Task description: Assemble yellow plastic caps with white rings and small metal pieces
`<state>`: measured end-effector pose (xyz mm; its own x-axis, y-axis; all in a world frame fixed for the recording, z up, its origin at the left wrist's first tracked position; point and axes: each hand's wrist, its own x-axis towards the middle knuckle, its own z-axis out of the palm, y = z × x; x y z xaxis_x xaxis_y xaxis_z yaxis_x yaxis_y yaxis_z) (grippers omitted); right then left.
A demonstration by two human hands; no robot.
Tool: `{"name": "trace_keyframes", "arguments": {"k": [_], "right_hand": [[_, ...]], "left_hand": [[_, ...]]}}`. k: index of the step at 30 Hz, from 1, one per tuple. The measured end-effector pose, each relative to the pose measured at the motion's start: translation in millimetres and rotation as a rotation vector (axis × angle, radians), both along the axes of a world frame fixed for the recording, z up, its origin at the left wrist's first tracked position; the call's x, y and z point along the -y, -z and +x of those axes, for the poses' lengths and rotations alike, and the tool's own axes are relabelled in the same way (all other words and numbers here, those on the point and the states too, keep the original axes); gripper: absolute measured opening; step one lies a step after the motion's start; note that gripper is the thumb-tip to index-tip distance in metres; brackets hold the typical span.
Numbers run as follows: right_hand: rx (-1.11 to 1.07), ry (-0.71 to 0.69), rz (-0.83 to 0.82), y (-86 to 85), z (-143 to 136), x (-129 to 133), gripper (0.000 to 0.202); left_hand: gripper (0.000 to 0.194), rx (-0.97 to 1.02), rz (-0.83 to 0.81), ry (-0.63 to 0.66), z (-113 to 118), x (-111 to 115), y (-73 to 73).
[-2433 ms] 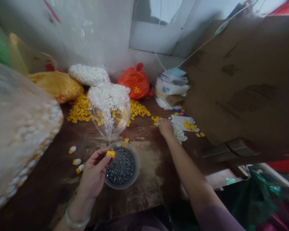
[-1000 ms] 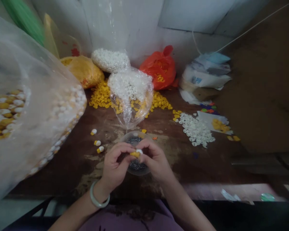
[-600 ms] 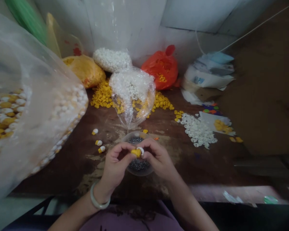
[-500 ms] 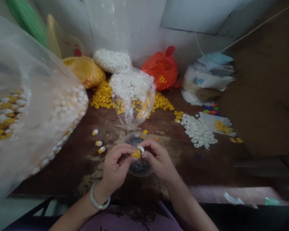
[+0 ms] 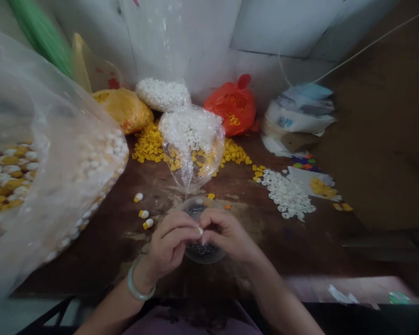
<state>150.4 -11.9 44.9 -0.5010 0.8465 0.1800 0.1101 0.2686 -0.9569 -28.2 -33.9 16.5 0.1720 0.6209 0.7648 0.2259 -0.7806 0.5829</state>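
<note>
Above a clear round bowl (image 5: 202, 256) of small dark pieces, both hands meet fingertip to fingertip. My left hand (image 5: 171, 239) is closed on a small yellow and white piece (image 5: 199, 230), mostly hidden by the fingers. My right hand (image 5: 226, 232) pinches the same piece from the other side. Three yellow and white pieces (image 5: 144, 214) lie on the table left of the hands. One yellow piece (image 5: 211, 196) is at the bowl's far rim.
A large clear bag (image 5: 73, 116) of yellow and white pieces fills the left. Behind the bowl are a plastic bag (image 5: 192, 135), yellow pieces (image 5: 148, 144) and a red bag (image 5: 230, 107). White pieces (image 5: 288, 193) lie at the right on the brown table (image 5: 300, 251).
The fingertips have come closer together around the yellow and white piece, which now shows much less. The whole view has shifted slightly, with the scene sitting lower.
</note>
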Motion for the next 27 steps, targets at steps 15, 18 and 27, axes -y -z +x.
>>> {"name": "trace_keyframes", "arguments": {"k": [15,18,27], "right_hand": [[1.020,0.312,0.202,-2.0,-28,-179,0.018],[1.089,0.252,0.137,17.6,-47,-201,0.018],[0.925,0.315,0.149,16.8,-34,-192,0.013]], "left_hand": [[0.010,0.489,-0.548,-0.137,10,-10,20.2],[0.010,0.509,-0.588,-0.139,6,-12,27.3],[0.017,0.749,-0.774,-0.158,-6,-13,23.9]]}}
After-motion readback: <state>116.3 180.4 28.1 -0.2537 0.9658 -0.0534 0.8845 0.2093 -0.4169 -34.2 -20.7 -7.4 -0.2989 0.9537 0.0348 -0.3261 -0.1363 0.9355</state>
